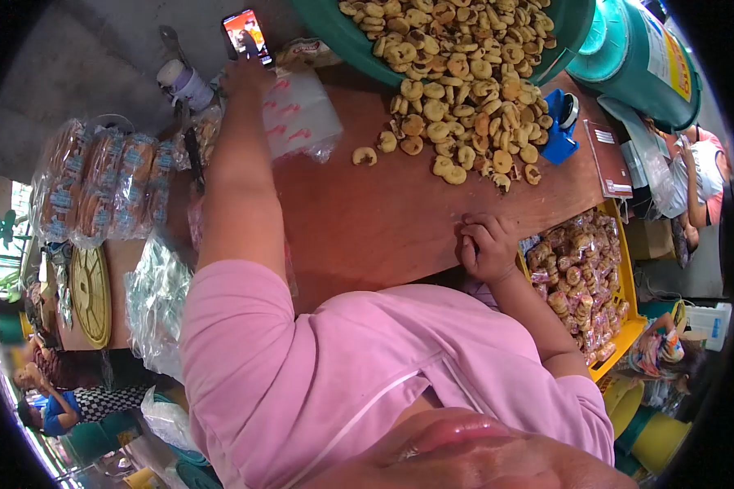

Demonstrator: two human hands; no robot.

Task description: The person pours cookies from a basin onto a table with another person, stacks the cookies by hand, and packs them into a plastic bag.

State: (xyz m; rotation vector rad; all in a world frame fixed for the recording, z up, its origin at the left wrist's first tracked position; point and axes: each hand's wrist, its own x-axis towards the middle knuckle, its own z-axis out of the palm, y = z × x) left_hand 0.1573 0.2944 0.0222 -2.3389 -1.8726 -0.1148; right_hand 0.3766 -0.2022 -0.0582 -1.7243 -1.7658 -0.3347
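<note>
My left arm stretches to the far left of the table, and my left hand (249,77) is at the lower end of a lit smartphone (247,39). Its fingers are too indistinct to show whether they grip the phone. Beside that wrist lies a stack of clear plastic bags (300,114) with red print. My right hand (489,243) rests near the table's front edge, fingers curled in, with nothing visible in them. Beyond it, loose ring-shaped cookies (473,122) spill onto the table from a tilted green basin (322,37). A blue tape dispenser (560,130) stands right of the cookies.
A yellow crate (624,277) of wrapped cookie packs is by my right arm. Packed bread (98,183) and crumpled plastic (156,297) sit at left. A purple-and-white container (186,85) stands near my left forearm. Green drums (640,61) and other people (701,171) are around.
</note>
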